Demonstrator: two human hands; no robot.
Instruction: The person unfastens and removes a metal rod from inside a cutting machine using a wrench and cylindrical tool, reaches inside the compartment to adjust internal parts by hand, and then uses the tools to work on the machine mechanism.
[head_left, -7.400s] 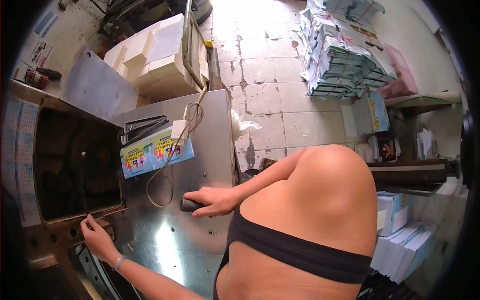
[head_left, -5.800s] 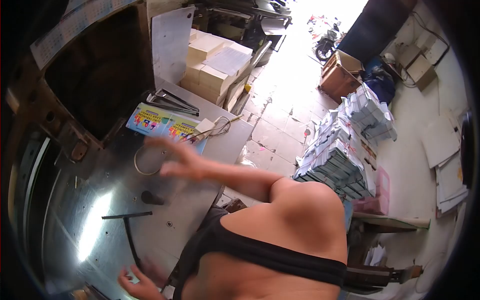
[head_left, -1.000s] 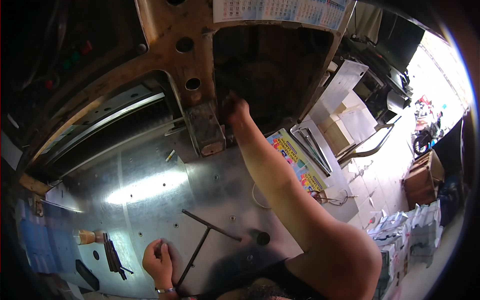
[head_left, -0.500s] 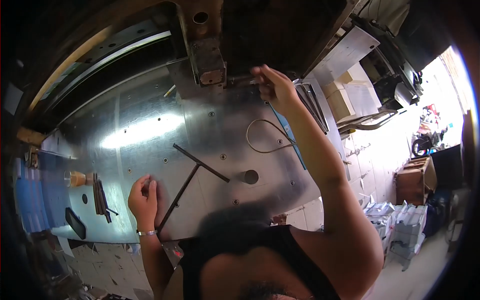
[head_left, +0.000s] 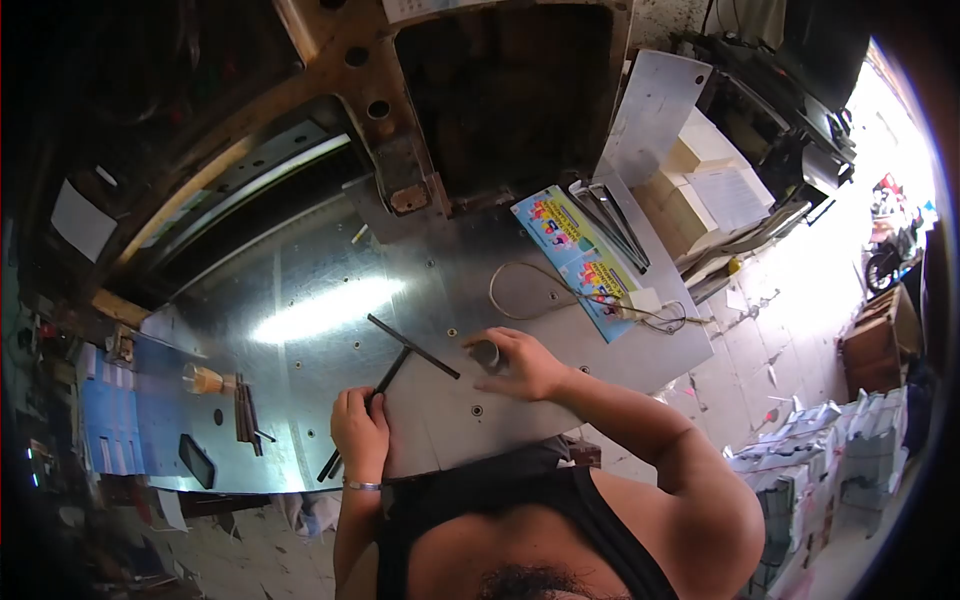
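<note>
My left hand [head_left: 360, 432] is closed round a dark, thin bar [head_left: 395, 368] near the front edge of the metal table. That bar slants up to meet the middle of a second dark bar [head_left: 415, 347], and together they make a T shape. My right hand [head_left: 528, 366] curls its fingers and thumb round a short dark cylinder [head_left: 487, 354], just right of the second bar's end. What the cylinder is I cannot make out.
A colourful printed sheet [head_left: 565, 245] lies at the right with a looped cable [head_left: 492, 290] beside it. More bars [head_left: 247, 415], a phone [head_left: 197, 460] and an orange-brown cup-like object [head_left: 203, 378] lie at the left. A large machine frame [head_left: 385, 120] stands behind.
My right hand has come down from the back of the table to the cylinder. My left hand has moved right and taken hold of the bar. The view has shifted.
</note>
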